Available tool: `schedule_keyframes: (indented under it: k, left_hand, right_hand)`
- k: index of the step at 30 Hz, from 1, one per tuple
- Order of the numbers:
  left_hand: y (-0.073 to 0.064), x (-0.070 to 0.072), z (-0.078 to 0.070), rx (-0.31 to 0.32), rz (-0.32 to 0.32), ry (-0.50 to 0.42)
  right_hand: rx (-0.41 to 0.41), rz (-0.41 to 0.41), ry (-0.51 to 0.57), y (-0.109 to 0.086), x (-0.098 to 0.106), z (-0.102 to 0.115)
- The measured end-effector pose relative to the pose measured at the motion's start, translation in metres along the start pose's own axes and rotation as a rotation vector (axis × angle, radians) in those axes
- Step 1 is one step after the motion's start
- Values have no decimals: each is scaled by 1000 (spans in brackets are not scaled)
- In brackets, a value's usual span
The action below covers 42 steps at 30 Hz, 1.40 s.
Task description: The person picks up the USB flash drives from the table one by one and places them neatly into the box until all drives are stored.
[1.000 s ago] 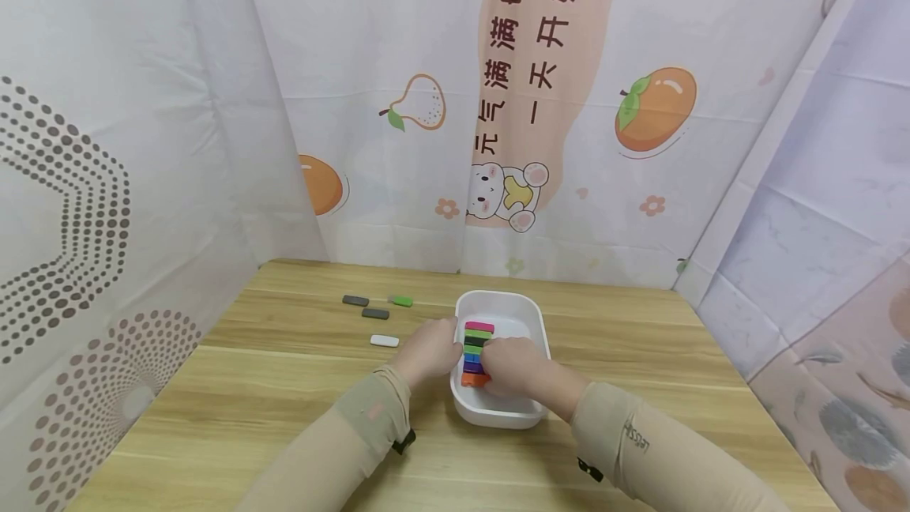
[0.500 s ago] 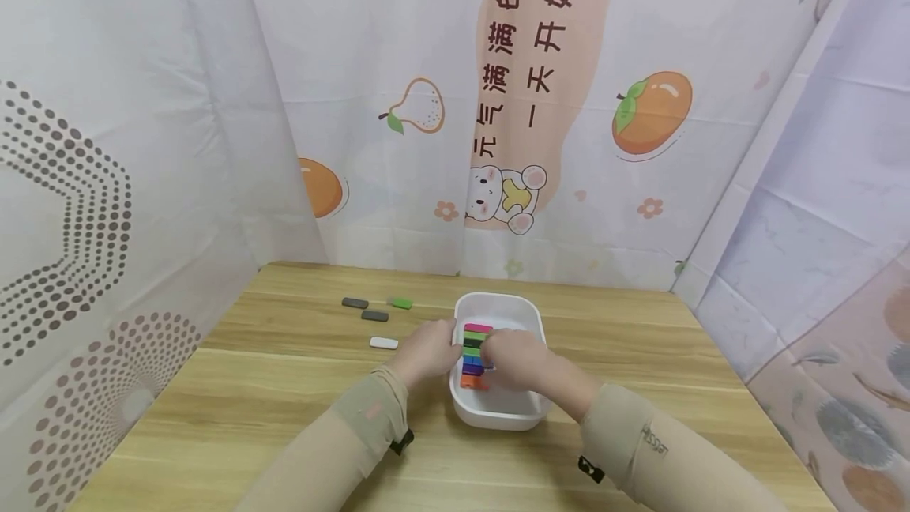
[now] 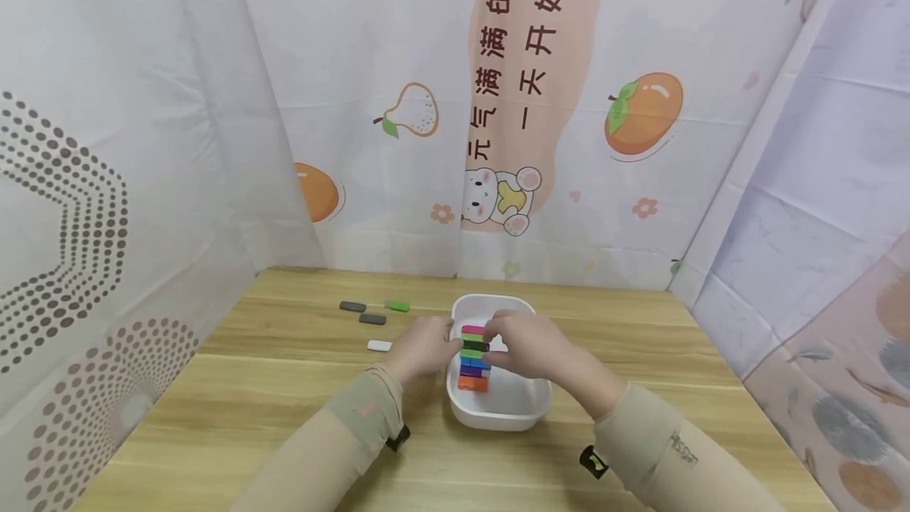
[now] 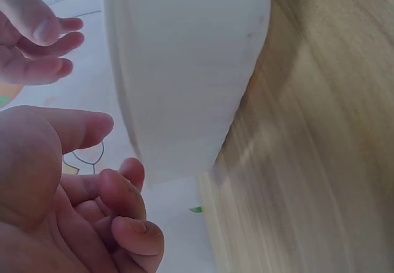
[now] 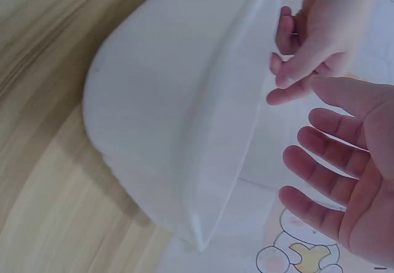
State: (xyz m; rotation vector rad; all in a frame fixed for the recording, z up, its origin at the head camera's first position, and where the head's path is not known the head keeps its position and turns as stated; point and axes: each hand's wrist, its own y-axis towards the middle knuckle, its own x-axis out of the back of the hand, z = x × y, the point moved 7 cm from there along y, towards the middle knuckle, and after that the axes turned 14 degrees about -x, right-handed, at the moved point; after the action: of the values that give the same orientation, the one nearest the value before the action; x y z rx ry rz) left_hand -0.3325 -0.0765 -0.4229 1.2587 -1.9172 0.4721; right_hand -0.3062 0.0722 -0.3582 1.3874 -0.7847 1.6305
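Note:
A white plastic tub [image 3: 498,421] stands on the table. Along its left inner side several small flat sticks [image 3: 472,384] in pink, green, black, blue, purple and orange lie in a row; they look like USB sticks. My left hand [image 3: 425,348] is at the tub's left rim, thumb reaching over it and the other fingers loosely curled, nothing visible in its grasp. My right hand [image 3: 529,342] hovers over the row with thumb and fingers apart. In the right wrist view the right hand [image 5: 351,162] holds nothing, its fingers spread.
Left of the tub, two dark grey sticks [image 3: 373,319], a green stick [image 3: 398,306] with a greyish end and a white stick [image 3: 379,345] lie on the wooden table [image 3: 298,385]. Printed curtains [image 3: 398,212] hang behind and at both sides.
My right hand has lifted off the row inside the tub and its fingers have spread apart. The left hand has stayed at the rim. The view has shifted slightly.

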Motion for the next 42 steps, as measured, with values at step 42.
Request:
schedule_keyframes:
  k: [42]
  left_hand:
    - [-31, 21, -3, -60, -160, -32]
  right_hand:
    - [-443, -129, 512, -17, -13, -101]
